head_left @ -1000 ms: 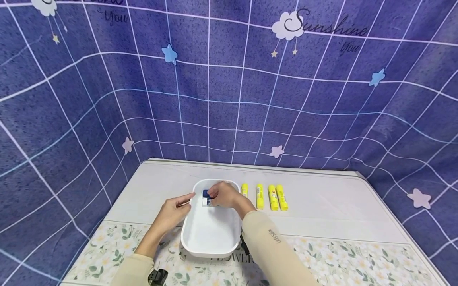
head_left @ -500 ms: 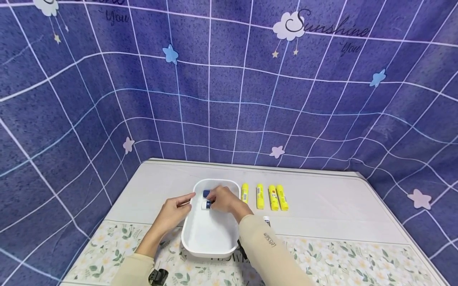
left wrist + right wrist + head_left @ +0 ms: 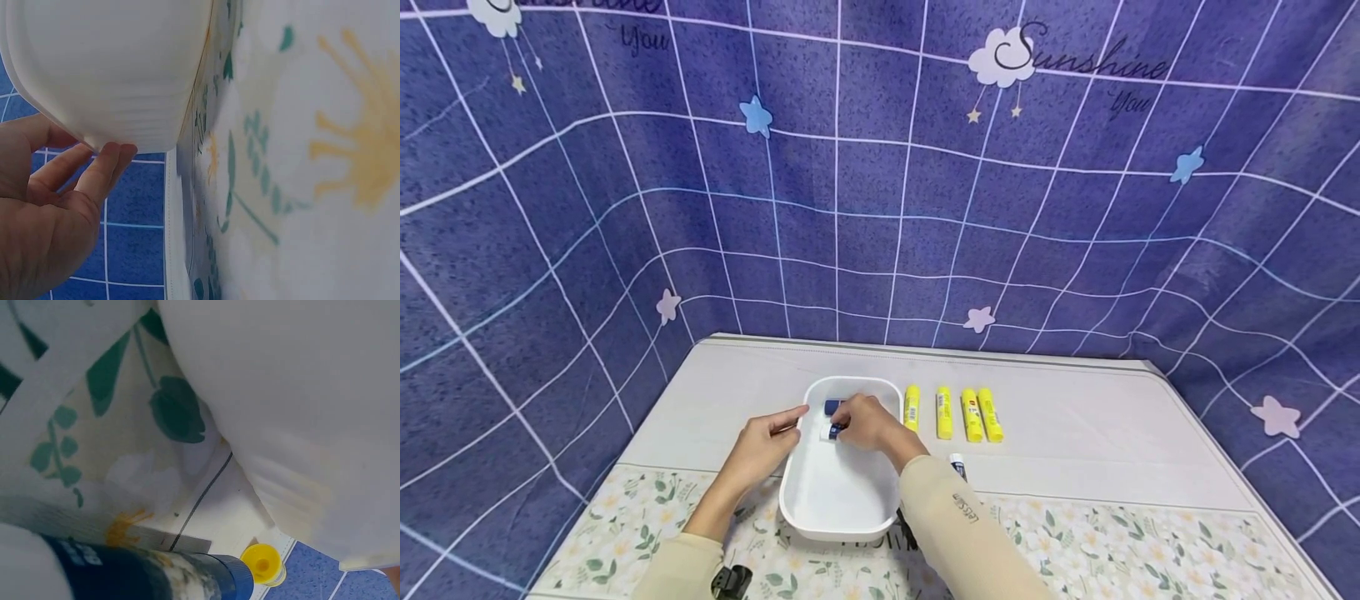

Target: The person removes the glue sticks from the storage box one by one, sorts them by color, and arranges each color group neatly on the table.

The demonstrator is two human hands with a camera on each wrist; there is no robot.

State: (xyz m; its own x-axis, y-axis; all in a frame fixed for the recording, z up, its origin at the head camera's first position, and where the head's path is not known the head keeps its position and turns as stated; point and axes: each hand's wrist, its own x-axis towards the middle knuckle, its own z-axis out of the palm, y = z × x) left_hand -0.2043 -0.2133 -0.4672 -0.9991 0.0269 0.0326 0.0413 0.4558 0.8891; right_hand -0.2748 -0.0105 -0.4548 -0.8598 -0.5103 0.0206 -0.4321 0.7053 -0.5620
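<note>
A white tub (image 3: 842, 492) stands on the table between the two hands. My left hand (image 3: 760, 446) holds its left rim; in the left wrist view, fingertips (image 3: 111, 153) press against the outer wall. Inside the tub's far half, my right hand (image 3: 871, 421) pinches a small glue stick (image 3: 833, 432) with a white cap and navy label, mostly hidden by the fingers. Just beyond it lies another navy stick (image 3: 832, 407) in the tub, its right end covered by the hand. The right wrist view misses the fingers.
To the tub's right lie several yellow glue sticks (image 3: 944, 412). Nearer the right forearm lies a white-capped navy glue stick (image 3: 957, 465), large in the right wrist view (image 3: 150, 572). A floral mat (image 3: 1120, 550) covers the table's near part; a blue curtain (image 3: 880, 208) hangs behind.
My right hand has shifted slightly toward me inside the tub, turning the stick partly under its fingers. The right forearm moved left, uncovering the navy glue stick on the table. The left hand stays put.
</note>
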